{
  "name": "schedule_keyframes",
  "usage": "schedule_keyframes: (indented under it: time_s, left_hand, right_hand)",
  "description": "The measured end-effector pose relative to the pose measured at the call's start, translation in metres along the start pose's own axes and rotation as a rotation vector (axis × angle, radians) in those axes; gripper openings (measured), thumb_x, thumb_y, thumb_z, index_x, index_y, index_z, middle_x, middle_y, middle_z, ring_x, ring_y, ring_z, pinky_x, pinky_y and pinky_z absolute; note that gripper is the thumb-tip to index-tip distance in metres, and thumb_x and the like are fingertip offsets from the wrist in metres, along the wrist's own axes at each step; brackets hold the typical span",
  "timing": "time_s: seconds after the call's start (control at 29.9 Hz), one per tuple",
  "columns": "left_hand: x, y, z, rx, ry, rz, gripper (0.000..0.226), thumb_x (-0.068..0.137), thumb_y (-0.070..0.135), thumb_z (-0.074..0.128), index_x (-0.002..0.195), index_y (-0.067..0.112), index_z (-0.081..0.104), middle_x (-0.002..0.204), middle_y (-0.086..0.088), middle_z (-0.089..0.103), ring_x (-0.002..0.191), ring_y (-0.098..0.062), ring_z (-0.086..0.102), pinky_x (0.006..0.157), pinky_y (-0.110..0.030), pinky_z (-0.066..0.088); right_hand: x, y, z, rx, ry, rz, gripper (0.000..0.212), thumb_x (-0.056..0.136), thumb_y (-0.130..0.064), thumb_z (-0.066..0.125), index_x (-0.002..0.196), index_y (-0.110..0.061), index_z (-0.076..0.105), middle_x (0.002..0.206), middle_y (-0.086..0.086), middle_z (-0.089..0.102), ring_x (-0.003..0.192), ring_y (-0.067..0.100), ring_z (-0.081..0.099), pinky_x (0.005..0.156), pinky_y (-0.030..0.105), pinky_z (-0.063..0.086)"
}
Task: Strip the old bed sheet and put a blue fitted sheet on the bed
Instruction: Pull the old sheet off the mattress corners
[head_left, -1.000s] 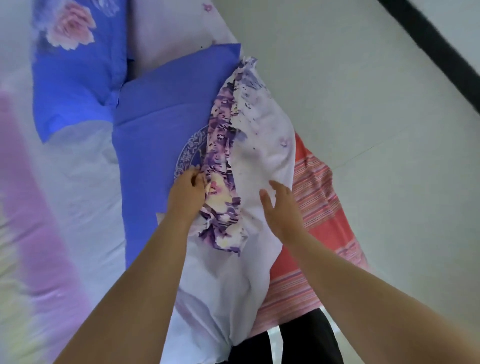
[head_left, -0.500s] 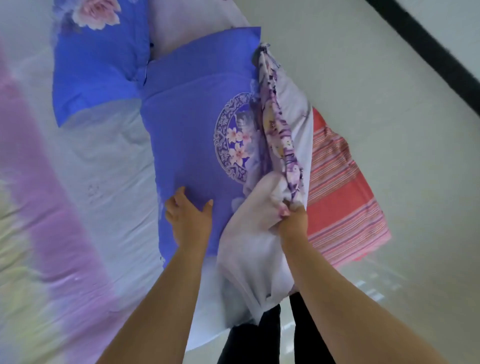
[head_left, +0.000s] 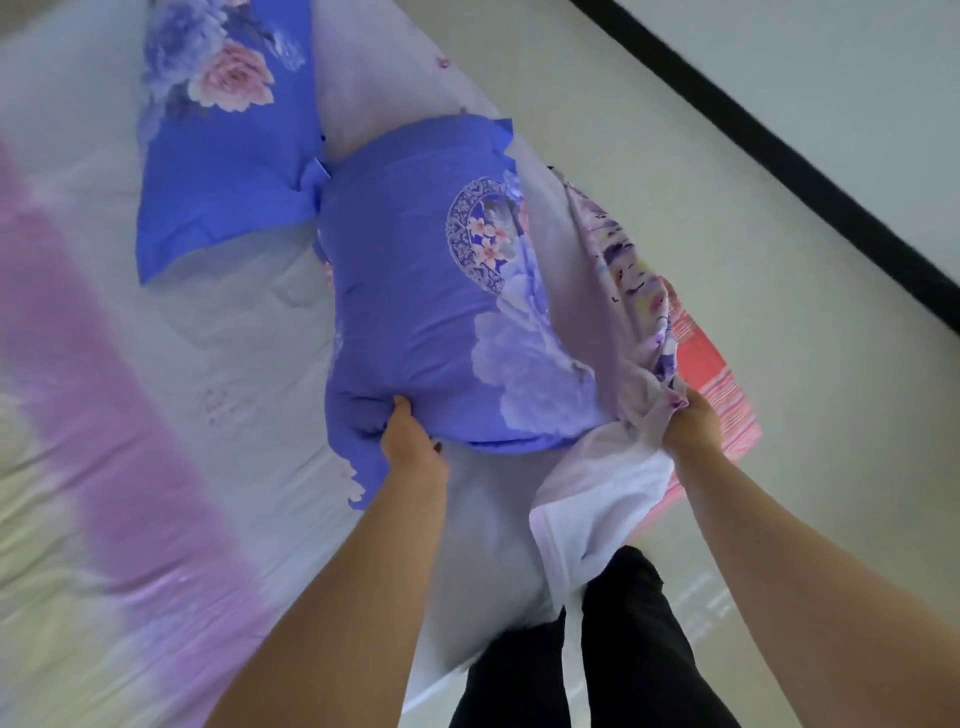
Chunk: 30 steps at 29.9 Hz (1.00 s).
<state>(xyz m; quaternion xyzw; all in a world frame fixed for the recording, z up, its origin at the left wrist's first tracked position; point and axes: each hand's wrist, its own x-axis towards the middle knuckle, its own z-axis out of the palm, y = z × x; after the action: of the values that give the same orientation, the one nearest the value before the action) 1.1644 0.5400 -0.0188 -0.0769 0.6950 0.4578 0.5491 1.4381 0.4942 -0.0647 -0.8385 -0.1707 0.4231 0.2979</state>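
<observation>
Two blue pillows lie on the bed (head_left: 171, 332): one (head_left: 218, 171) at upper left, one (head_left: 431, 312) at centre. The left hand (head_left: 410, 447) grips the centre pillow's lower edge. The right hand (head_left: 691, 426), right of centre, clutches the bunched old sheet (head_left: 602, 499) off the striped mattress (head_left: 711, 374).

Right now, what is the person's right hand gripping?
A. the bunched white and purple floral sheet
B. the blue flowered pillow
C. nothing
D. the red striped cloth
A: the right hand grips the bunched white and purple floral sheet at the bed's edge, beside the red striped cloth.
</observation>
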Motion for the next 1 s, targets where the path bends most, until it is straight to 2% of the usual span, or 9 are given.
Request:
schedule_keyframes:
  time_s: [0.27, 0.43, 0.5, 0.57, 0.6, 0.67, 0.73, 0.84, 1.0]
  left_hand:
    - [-0.08, 0.18, 0.001, -0.313, -0.187, 0.228, 0.01, 0.096, 0.025, 0.049, 0.097, 0.017, 0.056, 0.079, 0.006, 0.065, 0.069, -0.011, 0.061, 0.047, -0.019, 0.048]
    - [-0.13, 0.262, -0.015, -0.442, -0.378, 0.359, 0.021, 0.096, 0.019, 0.048, 0.084, 0.012, 0.062, 0.059, 0.0, 0.068, 0.055, -0.013, 0.065, 0.053, -0.022, 0.051]
    - [-0.143, 0.287, -0.021, -0.451, -0.432, 0.407, 0.025, 0.098, 0.019, 0.045, 0.078, 0.011, 0.058, 0.051, -0.001, 0.062, 0.042, -0.013, 0.058, 0.047, -0.019, 0.049]
    - [-0.152, 0.306, -0.026, -0.458, -0.509, 0.449, 0.025, 0.099, 0.021, 0.045, 0.081, 0.011, 0.059, 0.057, -0.002, 0.064, 0.052, -0.015, 0.062, 0.059, -0.025, 0.055]
    - [-0.153, 0.313, -0.028, -0.466, -0.545, 0.46, 0.024, 0.098, 0.022, 0.046, 0.086, 0.01, 0.063, 0.069, -0.004, 0.069, 0.068, -0.02, 0.068, 0.073, -0.031, 0.058]
    - [-0.152, 0.317, -0.032, -0.466, -0.58, 0.461, 0.024, 0.099, 0.024, 0.046, 0.097, 0.011, 0.066, 0.09, -0.005, 0.072, 0.096, -0.027, 0.067, 0.092, -0.041, 0.053]
    - [-0.149, 0.309, -0.033, -0.434, -0.589, 0.43, 0.027, 0.1, 0.027, 0.045, 0.114, 0.013, 0.062, 0.101, -0.004, 0.07, 0.1, -0.027, 0.066, 0.094, -0.041, 0.051]
    - [-0.147, 0.272, -0.026, -0.299, -0.621, 0.362, 0.035, 0.1, 0.033, 0.042, 0.131, 0.018, 0.051, 0.125, -0.001, 0.062, 0.109, -0.025, 0.061, 0.099, -0.04, 0.046]
    - [-0.144, 0.174, -0.012, 0.182, -0.595, 0.29, 0.026, 0.095, 0.043, 0.048, 0.099, 0.022, 0.063, 0.101, 0.008, 0.065, 0.099, -0.017, 0.061, 0.086, -0.034, 0.048]
  right_hand:
    - [-0.072, -0.061, 0.061, -0.265, -0.039, 0.11, 0.044, 0.089, -0.024, 0.059, 0.13, -0.012, 0.05, 0.124, 0.019, 0.054, 0.108, 0.035, 0.057, 0.088, 0.033, 0.045]
    - [-0.186, -0.136, 0.152, -0.219, -0.541, -0.178, 0.008, 0.084, -0.012, 0.054, 0.081, -0.019, 0.053, 0.072, -0.005, 0.047, 0.06, 0.007, 0.043, 0.052, 0.014, 0.037]
    - [-0.234, -0.142, 0.173, -0.264, -0.792, -0.289, 0.017, 0.081, -0.006, 0.054, 0.097, -0.01, 0.061, 0.072, -0.004, 0.05, 0.061, 0.007, 0.042, 0.05, 0.007, 0.035]
    - [-0.258, -0.135, 0.178, -0.256, -1.122, -0.205, 0.065, 0.085, -0.011, 0.064, 0.143, -0.014, 0.036, 0.113, -0.002, 0.057, 0.097, 0.012, 0.056, 0.085, 0.011, 0.043]
    - [-0.26, -0.128, 0.175, -0.261, -1.172, -0.102, 0.08, 0.088, -0.022, 0.065, 0.151, -0.023, 0.017, 0.137, -0.006, 0.044, 0.123, 0.015, 0.047, 0.105, 0.027, 0.034]
    - [-0.25, -0.123, 0.158, -0.26, -0.979, -0.008, 0.066, 0.094, -0.041, 0.054, 0.15, -0.027, 0.021, 0.151, -0.008, 0.032, 0.135, 0.018, 0.037, 0.111, 0.044, 0.024]
    - [-0.226, -0.124, 0.136, -0.019, -0.732, 0.136, 0.052, 0.096, -0.051, 0.041, 0.137, -0.019, 0.042, 0.138, -0.002, 0.051, 0.116, 0.019, 0.053, 0.1, 0.042, 0.036]
    - [-0.194, -0.136, 0.098, 0.502, -0.687, 0.251, 0.072, 0.093, -0.067, 0.024, 0.139, -0.015, 0.042, 0.121, 0.004, 0.06, 0.107, 0.023, 0.058, 0.085, 0.039, 0.046]
    - [-0.181, -0.186, 0.044, 0.937, -0.575, 0.117, 0.081, 0.082, -0.079, 0.028, 0.137, -0.022, 0.04, 0.13, 0.012, 0.054, 0.118, 0.035, 0.055, 0.101, 0.057, 0.039]
